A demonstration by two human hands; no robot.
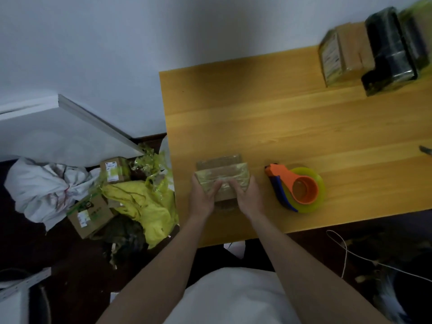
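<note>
Low in the centre, our left hand (203, 195) and right hand (248, 194) grip the taped cardboard box (222, 176) on the desk (292, 127), thumbs pressing its top.

Surface (292, 118): honey-yellow wood, long grain stripes. Box (222, 176): brown cardboard under yellowish-green tape. Tape dispenser (297, 188): orange body, blue handle, lime-green roll. Far parcel (341, 54): brown, white label; one beside it (390, 50) wrapped black. Floor: yellow cloth (149, 206), white crumpled sheet (44, 185).

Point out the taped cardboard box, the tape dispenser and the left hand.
taped cardboard box (222, 171), head view, top face.
tape dispenser (304, 189), head view, orange hub.
left hand (202, 198), head view, its back.
</note>
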